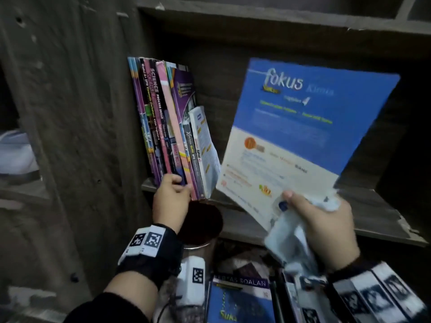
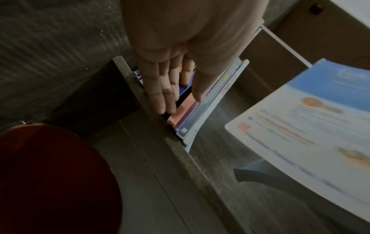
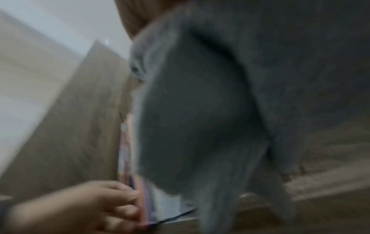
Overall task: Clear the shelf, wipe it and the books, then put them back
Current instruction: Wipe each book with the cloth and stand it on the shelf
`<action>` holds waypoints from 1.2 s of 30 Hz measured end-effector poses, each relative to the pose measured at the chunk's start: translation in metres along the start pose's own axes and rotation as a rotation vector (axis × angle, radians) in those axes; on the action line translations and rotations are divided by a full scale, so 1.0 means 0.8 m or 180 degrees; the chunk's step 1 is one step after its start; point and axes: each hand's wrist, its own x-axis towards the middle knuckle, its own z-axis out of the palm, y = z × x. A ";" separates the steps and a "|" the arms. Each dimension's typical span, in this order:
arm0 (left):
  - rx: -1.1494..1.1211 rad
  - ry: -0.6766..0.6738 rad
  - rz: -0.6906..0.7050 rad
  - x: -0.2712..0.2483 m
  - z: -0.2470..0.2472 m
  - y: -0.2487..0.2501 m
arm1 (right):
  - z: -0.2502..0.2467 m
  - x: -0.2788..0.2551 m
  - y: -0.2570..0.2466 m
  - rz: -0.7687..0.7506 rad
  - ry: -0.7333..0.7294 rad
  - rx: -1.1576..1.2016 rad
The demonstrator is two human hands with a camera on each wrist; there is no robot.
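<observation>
A row of thin workbooks (image 1: 168, 127) stands at the left end of the dark wooden shelf (image 1: 373, 206), leaning left against the side panel. My left hand (image 1: 177, 187) presses on the lower spines with straight fingers (image 2: 166, 88); the same books (image 2: 192, 120) show under them in the left wrist view. My right hand (image 1: 310, 213) grips a blue and white "fokus" book (image 1: 296, 127) by its lower corner, tilted above the bare shelf to the right of the row. The same hand holds a pale cloth (image 1: 291, 238) that hangs below it. This cloth (image 3: 200, 110) fills the blurred right wrist view.
A jar with a dark red lid (image 1: 203, 222) stands just below the shelf edge under my left wrist. More books (image 1: 240, 299) lie below, near me. The wooden side panel (image 1: 81, 113) bounds the shelf on the left, and another board (image 1: 256, 17) closes it above.
</observation>
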 end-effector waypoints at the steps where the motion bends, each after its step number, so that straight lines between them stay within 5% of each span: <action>1: 0.0139 -0.0077 0.0012 0.002 0.001 -0.004 | 0.014 0.019 0.006 -0.0064 0.0181 -0.0185; 5: 0.0647 -0.0196 0.0481 0.000 0.009 -0.010 | 0.072 0.086 0.040 0.0035 0.0443 -0.1454; 8: 0.0550 -0.0195 0.0435 0.008 0.008 -0.014 | 0.117 0.109 0.056 0.0040 0.0475 -0.2024; 12: 0.0402 -0.0235 0.0382 0.008 0.006 -0.013 | 0.173 0.105 0.088 0.0197 -0.0172 -0.1901; 15: 0.0422 -0.0196 0.0396 0.011 0.005 -0.015 | 0.193 0.094 0.093 -0.0196 -0.0653 -0.2278; 21: 0.0902 -0.0196 0.0406 0.014 0.006 -0.022 | 0.170 0.081 0.099 -0.0285 -0.1174 -0.2272; 27: 0.1435 -0.0184 0.0353 0.006 0.007 -0.020 | 0.170 0.043 0.106 -0.0160 -0.1049 -0.1993; 31: 0.2510 -0.0682 0.0263 -0.013 0.010 -0.016 | 0.135 0.004 0.111 -0.0021 -0.1052 -0.1456; 36: 0.3222 -0.1399 0.0334 -0.040 0.026 -0.025 | 0.043 -0.073 0.140 0.0708 -0.0800 -0.1039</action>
